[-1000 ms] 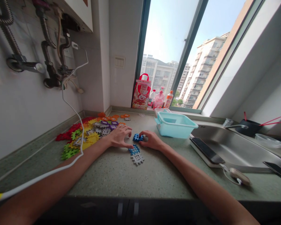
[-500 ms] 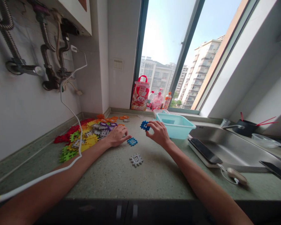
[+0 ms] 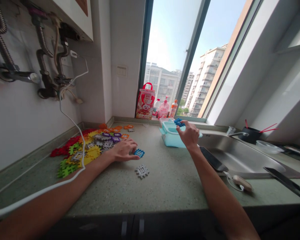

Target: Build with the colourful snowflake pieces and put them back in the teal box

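Note:
My right hand [image 3: 189, 135] is raised over the light blue plastic tub [image 3: 170, 138] and pinches a dark blue interlocking block [image 3: 179, 122] in its fingertips. My left hand [image 3: 123, 149] lies on the green speckled counter [image 3: 165, 180] with its fingers touching a lighter blue block [image 3: 139, 153]. A grey block [image 3: 141, 171] lies alone just in front of it. Left of that hand is a pile of red, yellow, green, orange, purple and grey blocks [image 3: 87, 146].
A steel sink [image 3: 237, 160] sits to the right with a dark phone [image 3: 211, 158] on its edge and a cabled gadget [image 3: 242, 182] nearby. A red bag [image 3: 145, 103] and bottles [image 3: 165, 108] stand on the windowsill. A white cable [image 3: 72, 123] hangs from wall pipes.
My right hand has lifted the dark blue block from the counter and carried it right and back, over the tub. My left hand stayed by the lighter blue block.

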Tool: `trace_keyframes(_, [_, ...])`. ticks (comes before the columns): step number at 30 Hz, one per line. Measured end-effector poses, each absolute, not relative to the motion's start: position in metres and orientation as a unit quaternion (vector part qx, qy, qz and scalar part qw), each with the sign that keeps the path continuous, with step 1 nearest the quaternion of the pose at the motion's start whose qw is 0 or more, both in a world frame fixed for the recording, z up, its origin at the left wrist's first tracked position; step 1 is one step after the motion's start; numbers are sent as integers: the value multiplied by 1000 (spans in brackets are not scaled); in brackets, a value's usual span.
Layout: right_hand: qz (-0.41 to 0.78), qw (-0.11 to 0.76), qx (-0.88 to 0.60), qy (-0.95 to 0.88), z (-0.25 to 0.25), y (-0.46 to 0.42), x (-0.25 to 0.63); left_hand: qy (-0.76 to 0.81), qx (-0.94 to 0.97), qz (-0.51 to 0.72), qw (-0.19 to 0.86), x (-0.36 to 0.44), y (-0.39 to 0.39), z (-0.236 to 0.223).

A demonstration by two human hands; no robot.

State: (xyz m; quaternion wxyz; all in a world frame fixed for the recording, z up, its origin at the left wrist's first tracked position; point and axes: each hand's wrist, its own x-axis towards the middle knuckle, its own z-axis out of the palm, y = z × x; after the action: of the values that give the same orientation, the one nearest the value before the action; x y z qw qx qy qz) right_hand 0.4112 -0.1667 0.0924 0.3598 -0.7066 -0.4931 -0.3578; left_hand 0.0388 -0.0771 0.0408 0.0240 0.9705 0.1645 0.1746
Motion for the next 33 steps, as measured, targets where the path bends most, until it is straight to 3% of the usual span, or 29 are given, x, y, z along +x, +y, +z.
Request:
trace_keyframes(8, [-299,309,-751,-502,91,-165,410,88,979,168,72,45,-88,42])
trace_keyframes(16, [-253,316,-765,-501,91,-165,411,99,980,158,67,43,-84,38])
trace_keyframes(24, [-302,394,-604,-624,85,-161,386,111,981,150,49,36,-73,44])
trace_keyframes(29, [-145,308,-437,-832,61,-156,343,139,980,142,2,21,-58,51])
trace_keyframes(33, [-27,228,-393,-890,39,-155,312,175,971,145,-70,7,-45,54])
